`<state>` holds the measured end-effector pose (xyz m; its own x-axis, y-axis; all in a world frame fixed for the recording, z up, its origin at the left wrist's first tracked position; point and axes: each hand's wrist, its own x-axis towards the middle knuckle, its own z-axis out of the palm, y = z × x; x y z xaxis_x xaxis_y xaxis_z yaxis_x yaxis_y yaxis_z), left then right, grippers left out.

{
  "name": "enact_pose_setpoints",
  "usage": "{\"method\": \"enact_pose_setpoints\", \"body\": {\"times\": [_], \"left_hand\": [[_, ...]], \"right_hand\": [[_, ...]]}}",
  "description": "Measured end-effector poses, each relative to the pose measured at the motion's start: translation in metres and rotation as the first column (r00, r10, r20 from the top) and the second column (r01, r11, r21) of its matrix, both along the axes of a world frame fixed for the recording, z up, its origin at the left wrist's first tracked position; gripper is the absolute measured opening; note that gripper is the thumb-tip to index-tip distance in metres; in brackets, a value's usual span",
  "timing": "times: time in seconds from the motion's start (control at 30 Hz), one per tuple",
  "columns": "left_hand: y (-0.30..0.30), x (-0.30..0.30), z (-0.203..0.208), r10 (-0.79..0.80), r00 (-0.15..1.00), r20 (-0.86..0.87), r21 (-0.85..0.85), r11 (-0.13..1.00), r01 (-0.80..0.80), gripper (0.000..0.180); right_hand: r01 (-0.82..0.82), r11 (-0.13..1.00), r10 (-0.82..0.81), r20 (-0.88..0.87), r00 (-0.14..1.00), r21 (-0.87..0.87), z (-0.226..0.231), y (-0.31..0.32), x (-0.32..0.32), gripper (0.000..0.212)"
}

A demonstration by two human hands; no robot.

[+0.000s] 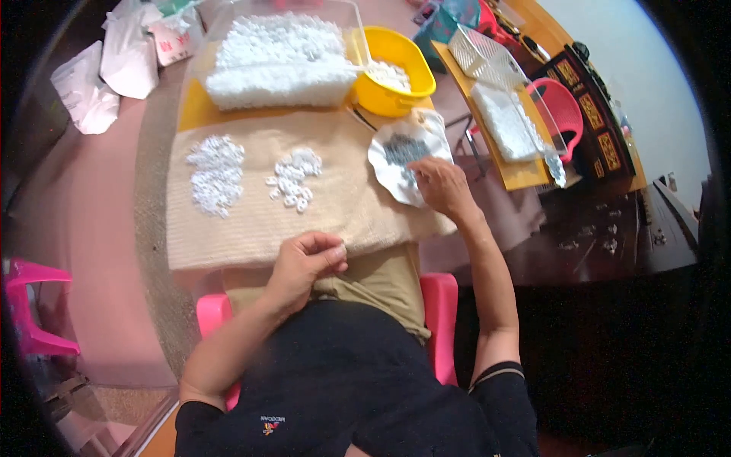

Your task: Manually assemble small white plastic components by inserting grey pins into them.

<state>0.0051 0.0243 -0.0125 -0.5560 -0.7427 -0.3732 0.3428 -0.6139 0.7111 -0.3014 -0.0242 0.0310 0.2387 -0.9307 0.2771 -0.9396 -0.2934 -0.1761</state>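
Note:
At the near edge of the cloth-covered table (251, 247), my left hand (304, 266) is closed, thumb against fingertips; whatever may be in the pinch is too small to make out. Over on the right, my right hand (445, 186) reaches down with bent fingers pressed together, their tips at a heap of small grey pieces (405, 148). That heap lies on a round white sheet with a wavy rim (432, 135). Between the hands and the far tub sit a small group of white pieces with holes (289, 183) and a larger pile of small white parts (215, 175).
A clear tub (278, 65) full of white pieces stands at the back, beside a yellow basin (396, 95). To the right, a wooden board bears a clear tray (502, 122) of white pieces and a white basket (487, 57). A pink stool (42, 308) stands left.

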Motion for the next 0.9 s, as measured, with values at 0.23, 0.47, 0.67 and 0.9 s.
{"method": "enact_pose_setpoints", "body": {"times": [0.23,0.47,0.67,0.9], "left_hand": [[0.002,-0.003,-0.011,-0.015,0.998,-0.061,0.019,1.0,0.017,0.015],[0.004,-0.005,-0.001,-0.009,0.999,-0.047,-0.025,1.0,0.008,0.016],[0.007,-0.006,0.002,-0.03,0.999,-0.018,-0.055,0.998,0.029,0.015],[0.008,-0.007,-0.004,-0.034,0.999,-0.035,-0.056,0.998,0.032,0.021]], "right_hand": [[0.061,0.998,-0.059,0.062,0.996,-0.02,-0.02,0.008,-0.008,0.016],[0.011,0.979,0.031,0.206,0.978,-0.202,-0.026,0.008,-0.015,0.017],[0.032,0.986,0.002,0.199,0.98,-0.164,-0.051,0.009,-0.033,0.014],[0.037,0.981,0.006,0.217,0.976,-0.191,-0.039,0.012,-0.021,0.016]]}}
